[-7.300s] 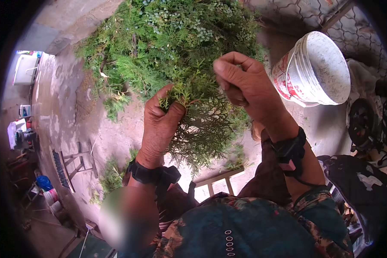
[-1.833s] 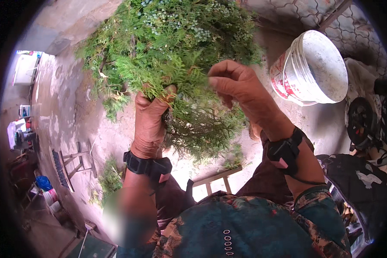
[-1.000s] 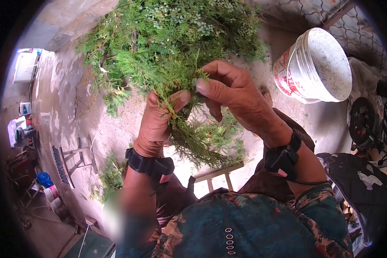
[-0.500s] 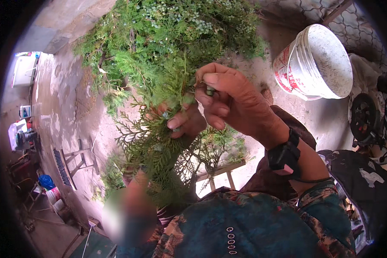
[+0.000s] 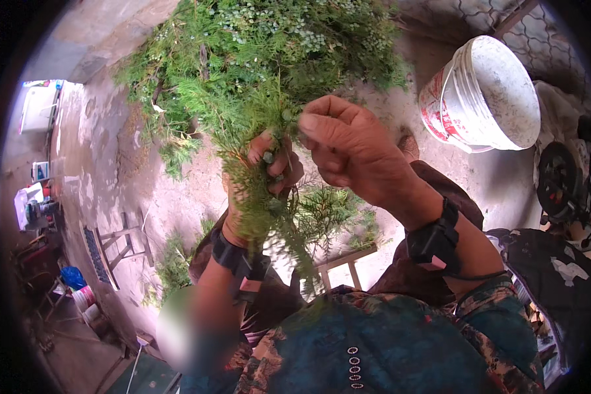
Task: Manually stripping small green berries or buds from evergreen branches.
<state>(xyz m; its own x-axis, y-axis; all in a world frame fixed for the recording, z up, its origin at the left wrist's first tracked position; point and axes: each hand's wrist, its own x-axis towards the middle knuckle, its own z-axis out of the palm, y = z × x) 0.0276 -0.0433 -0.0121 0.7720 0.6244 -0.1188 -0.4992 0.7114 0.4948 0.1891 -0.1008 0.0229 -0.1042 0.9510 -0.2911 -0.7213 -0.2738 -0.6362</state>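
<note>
My left hand (image 5: 279,161) is wrapped round a leafy conifer branch (image 5: 295,230) with flat, scaly green sprays and small blue-green cones. Some cones show between and beside its fingers. My right hand (image 5: 361,154) is closed beside the branch's upper part, thumb against the bent forefinger, close to a small green cone (image 5: 286,114). Whatever lies between those fingertips is hidden by the thumb. Beyond both hands a large heap of cut conifer branches (image 5: 243,65), thick with pale cones, lies on the ground.
A white and red bucket (image 5: 440,108) stands at the far right, tilted in view. Loose greenery (image 5: 174,262) lies on the floor at the left. Below my hands is a wooden frame (image 5: 348,262). Dark bags (image 5: 551,276) sit at the right, a small stool-like frame (image 5: 121,246) at the left.
My left hand and the branch have turned, baring the left wrist and its band. The green cone seen in my right fingers is out of sight there; that hand has shifted little.
</note>
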